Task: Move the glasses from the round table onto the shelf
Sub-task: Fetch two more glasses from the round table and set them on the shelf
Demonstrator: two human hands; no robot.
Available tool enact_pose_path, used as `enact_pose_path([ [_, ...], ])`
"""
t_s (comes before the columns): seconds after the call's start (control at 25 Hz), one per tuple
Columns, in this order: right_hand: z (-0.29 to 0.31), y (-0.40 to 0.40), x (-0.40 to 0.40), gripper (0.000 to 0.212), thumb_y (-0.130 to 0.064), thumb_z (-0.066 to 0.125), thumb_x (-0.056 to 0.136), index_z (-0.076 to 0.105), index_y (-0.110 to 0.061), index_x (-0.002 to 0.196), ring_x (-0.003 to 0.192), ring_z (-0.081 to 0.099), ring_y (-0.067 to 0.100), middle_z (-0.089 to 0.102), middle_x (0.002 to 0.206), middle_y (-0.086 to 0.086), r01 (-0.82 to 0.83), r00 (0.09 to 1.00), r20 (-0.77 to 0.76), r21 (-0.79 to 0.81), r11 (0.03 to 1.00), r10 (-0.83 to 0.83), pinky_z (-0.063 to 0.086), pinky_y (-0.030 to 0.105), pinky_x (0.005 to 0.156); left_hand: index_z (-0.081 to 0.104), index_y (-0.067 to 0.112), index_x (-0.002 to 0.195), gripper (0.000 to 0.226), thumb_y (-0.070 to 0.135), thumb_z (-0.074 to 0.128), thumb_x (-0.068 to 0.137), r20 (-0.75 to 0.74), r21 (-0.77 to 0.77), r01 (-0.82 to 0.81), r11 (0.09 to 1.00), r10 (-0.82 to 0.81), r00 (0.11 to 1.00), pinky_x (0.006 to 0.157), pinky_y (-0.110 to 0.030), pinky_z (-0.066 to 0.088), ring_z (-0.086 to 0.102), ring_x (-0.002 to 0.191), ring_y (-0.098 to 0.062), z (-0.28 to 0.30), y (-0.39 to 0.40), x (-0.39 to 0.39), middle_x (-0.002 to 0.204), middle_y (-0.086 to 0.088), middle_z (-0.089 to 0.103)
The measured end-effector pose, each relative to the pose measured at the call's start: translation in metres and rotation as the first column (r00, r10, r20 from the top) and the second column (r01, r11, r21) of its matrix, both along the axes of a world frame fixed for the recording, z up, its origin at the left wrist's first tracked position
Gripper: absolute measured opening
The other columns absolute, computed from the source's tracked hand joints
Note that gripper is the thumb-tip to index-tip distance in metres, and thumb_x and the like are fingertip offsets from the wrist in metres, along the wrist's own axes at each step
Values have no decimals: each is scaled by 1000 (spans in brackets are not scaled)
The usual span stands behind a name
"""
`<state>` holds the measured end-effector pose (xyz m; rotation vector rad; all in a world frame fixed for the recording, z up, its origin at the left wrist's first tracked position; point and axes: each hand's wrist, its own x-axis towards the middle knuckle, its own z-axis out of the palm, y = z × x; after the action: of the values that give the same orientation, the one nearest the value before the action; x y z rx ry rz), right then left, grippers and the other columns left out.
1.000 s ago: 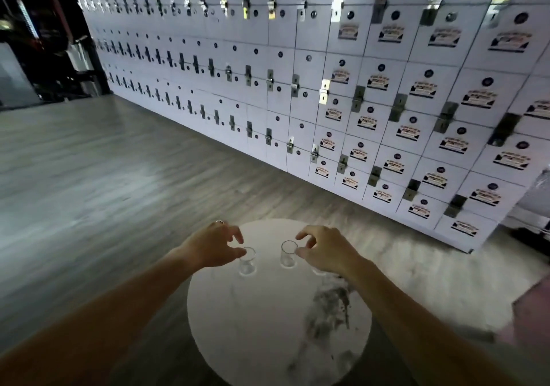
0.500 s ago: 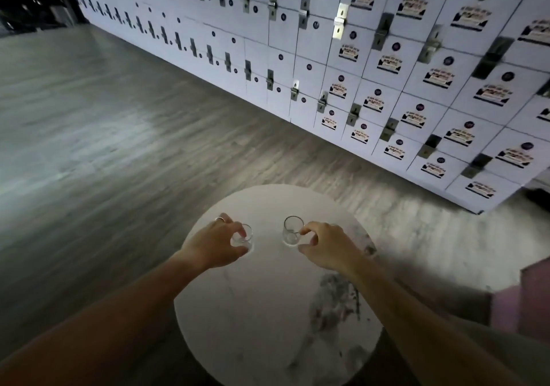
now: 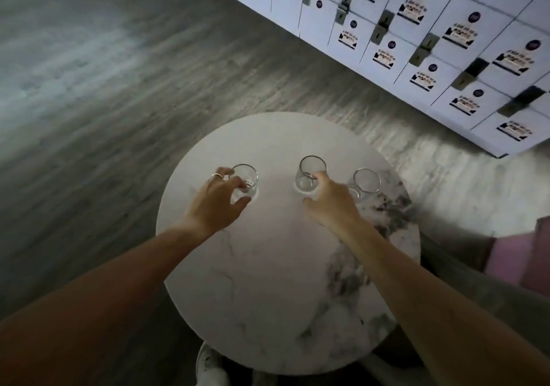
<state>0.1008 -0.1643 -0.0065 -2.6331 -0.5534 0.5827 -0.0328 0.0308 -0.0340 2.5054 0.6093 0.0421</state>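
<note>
A round marble-patterned table (image 3: 268, 281) fills the lower middle of the view, white with grey veining that grows dark along its right side. It stands on a grey wood-grain floor (image 3: 104, 88), and a wall of white lockers (image 3: 446, 37) with small labels and metal latches runs across the upper right. Three clear glasses stand upright on the far half of the tabletop, well apart from one another. The left hand (image 3: 215, 202), with a ring (image 3: 216, 176) on one finger, curls its fingers and thumb around the left glass (image 3: 244, 182). The right hand (image 3: 331, 204) grips the middle glass (image 3: 309, 174) at its near side, one finger at the rim. The right glass (image 3: 365, 183) stands free just beyond that hand. A pink shape (image 3: 518, 257) at the right edge is cut off and too dim to name. Under the table's near edge something pale (image 3: 208, 367) shows, mostly hidden. The locker labels are too blurred to read
</note>
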Motion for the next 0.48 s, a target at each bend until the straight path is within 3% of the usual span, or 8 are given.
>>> enact_pose_path([
  [0.24,-26,10,15,20,-24,63,90,70,-12,104,97,65,39,74,100,18,31,986,161,110,993,-49,47,36,76,75,11,95,17,23,76,83,85,-13,-46,999,47,995,87,-37,49,65,108,-34,-16,4,6,127,-18,62],
  [0.4,-25,11,15,19,-27,69,89,73,-8,92,90,66,39,74,91,20,3,979,200,155,988,-35,42,35,70,71,6,92,14,17,75,84,91,-15,-23,1000,24,996,90,-35,46,62,115,-33,-12,5,-5,126,-19,63],
  [0.48,-13,13,9,22,-30,70,88,73,-9,93,91,65,38,73,92,20,-30,980,198,171,985,-4,43,35,72,69,6,90,15,19,74,85,110,17,-6,1000,4,994,85,-35,46,63,107,-34,2,7,-14,116,-16,66],
])
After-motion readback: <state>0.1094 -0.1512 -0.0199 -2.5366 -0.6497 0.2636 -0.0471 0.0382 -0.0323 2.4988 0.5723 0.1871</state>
